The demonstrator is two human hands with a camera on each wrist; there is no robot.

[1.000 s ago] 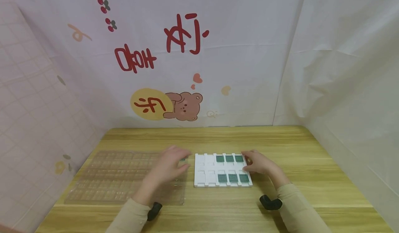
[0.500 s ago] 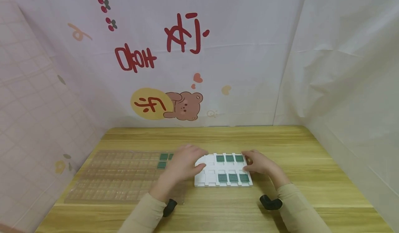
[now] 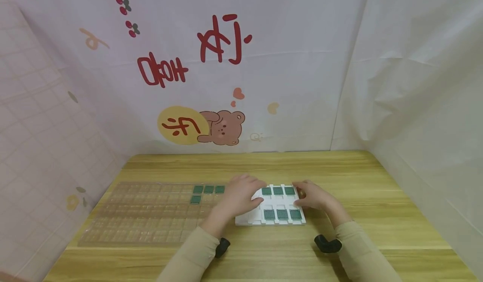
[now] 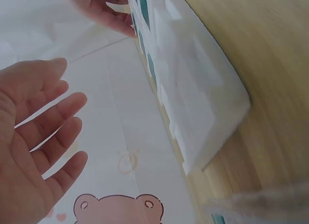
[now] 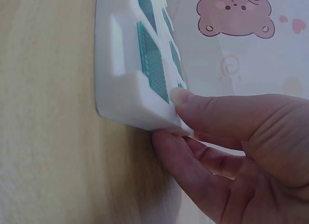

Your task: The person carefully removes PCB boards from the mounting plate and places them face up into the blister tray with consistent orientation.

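A white foam-like tray [image 3: 280, 201] lies on the table, with green square chips [image 3: 282, 214] set in two rows of its pockets toward the right. My left hand [image 3: 241, 195] is over the tray's left part and hides some pockets there. Seen from the left wrist, that hand [image 4: 36, 132] has loosely bent, spread fingers and nothing between them. At the tray's right end, my right hand [image 3: 315, 197] grips the short edge. In the right wrist view the thumb [image 5: 186, 101] lies on the rim and the fingers press against the end wall.
Left of the white tray, a large clear plastic tray [image 3: 139, 215] with many small pockets lies flat. Several green chips [image 3: 198, 189] sit at its upper right corner. Behind the wooden table [image 3: 358, 173] hangs a printed white cloth [image 3: 294, 64]; cloth walls stand on both sides.
My left hand has moved right from above the clear tray to over the white tray, uncovering green chips at the clear tray's corner. My right hand keeps its place on the white tray's edge.
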